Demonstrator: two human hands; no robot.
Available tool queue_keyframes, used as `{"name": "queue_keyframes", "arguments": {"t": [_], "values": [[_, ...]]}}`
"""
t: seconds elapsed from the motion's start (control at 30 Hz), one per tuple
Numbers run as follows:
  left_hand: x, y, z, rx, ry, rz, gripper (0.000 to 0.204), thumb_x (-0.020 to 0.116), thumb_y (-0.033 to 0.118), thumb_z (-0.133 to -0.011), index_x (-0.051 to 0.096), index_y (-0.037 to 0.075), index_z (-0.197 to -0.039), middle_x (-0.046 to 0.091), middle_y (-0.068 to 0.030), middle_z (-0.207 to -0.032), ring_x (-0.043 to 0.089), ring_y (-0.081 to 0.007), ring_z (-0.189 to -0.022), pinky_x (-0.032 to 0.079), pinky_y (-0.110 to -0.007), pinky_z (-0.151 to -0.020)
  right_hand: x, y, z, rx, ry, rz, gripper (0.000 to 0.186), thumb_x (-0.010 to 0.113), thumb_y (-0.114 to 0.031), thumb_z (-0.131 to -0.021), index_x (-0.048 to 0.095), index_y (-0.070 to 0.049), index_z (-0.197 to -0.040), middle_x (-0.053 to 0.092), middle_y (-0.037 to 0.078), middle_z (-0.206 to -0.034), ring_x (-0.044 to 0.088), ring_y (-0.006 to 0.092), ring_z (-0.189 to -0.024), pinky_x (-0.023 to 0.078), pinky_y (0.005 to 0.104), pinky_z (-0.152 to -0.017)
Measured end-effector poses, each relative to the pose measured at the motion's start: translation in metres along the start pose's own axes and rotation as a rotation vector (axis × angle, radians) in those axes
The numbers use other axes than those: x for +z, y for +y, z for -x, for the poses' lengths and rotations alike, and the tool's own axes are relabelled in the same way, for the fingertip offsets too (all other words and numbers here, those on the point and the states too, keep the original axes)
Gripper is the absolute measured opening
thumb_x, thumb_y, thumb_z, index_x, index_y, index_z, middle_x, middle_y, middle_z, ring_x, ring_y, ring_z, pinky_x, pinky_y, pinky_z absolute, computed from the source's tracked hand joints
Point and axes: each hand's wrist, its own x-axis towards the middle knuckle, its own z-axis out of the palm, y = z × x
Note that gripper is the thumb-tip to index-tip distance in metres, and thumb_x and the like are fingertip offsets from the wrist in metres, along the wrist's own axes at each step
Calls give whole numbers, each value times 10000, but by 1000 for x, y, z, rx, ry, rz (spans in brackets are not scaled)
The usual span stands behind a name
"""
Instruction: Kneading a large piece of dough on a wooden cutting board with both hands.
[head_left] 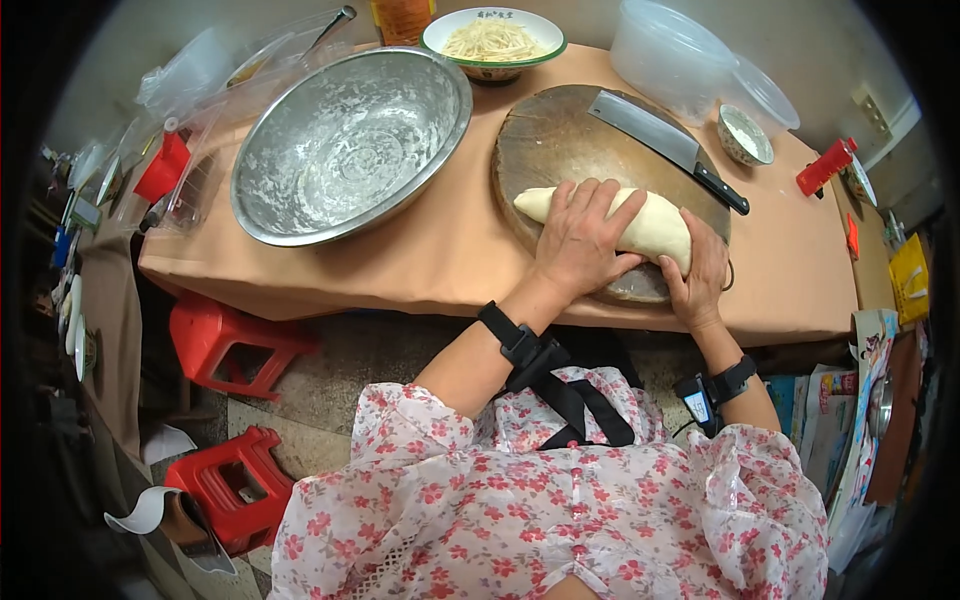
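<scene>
While I watch remotely, my left hand [586,238] clasps the thick, cream-coloured dough log [655,228] from above, its tapered tip protruding at ten o'clock; my right hand [700,264] is clamped round its four-o'clock end, over the round, brown wooden board [560,130].

Around the cutting board [540,132], passage is blocked at nine o'clock by the steel basin [350,150], at eleven by the noodle bowl [495,71] and at one by the plastic tub [668,62]. Room is left over the tablecloth [430,270] at eight and four o'clock.
</scene>
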Motion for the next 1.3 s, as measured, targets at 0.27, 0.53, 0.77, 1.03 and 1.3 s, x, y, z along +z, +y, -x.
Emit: {"name": "queue_keyframes", "arguments": {"t": [0.27,0.53,0.77,1.03,1.3], "values": [[-1,1,0,-9,-19,-8,789,866,350,-587,571,161,-1294,570,-103,-1200,545,-308,-1127,365,-465,-1000,0,1,0,2,-10,-5,646,651,-421,-835,526,-50,-1348,595,152,-1262,546,334,-1155,358,450,-1003],[-2,1,0,-20,-32,-26,793,869,339,-573,577,160,-1289,567,-100,-1223,544,-304,-1135,363,-468,-1008,1,0,-2,-17,19,-25,658,666,-429,-818,534,-50,-1339,597,165,-1253,554,342,-1149,366,448,-994],[-1,2,-3,-19,-44,-29,799,868,340,-569,577,164,-1292,565,-99,-1226,548,-302,-1133,368,-461,-1002,0,3,-2,-17,23,-21,646,667,-426,-818,544,-54,-1331,597,167,-1253,555,346,-1145,367,449,-988],[-1,0,-2,10,-22,-51,780,861,356,-578,592,171,-1286,574,-89,-1220,558,-293,-1125,382,-456,-984,0,-1,-2,-21,46,-50,638,684,-399,-807,547,-59,-1330,606,155,-1231,556,331,-1138,360,442,-983],[0,1,1,20,-9,-89,728,846,384,-605,613,155,-1255,617,-91,-1180,583,-281,-1104,391,-438,-970,4,-1,1,-26,96,-49,601,682,-399,-821,562,-91,-1323,615,124,-1226,564,310,-1120,367,428,-958]]}}
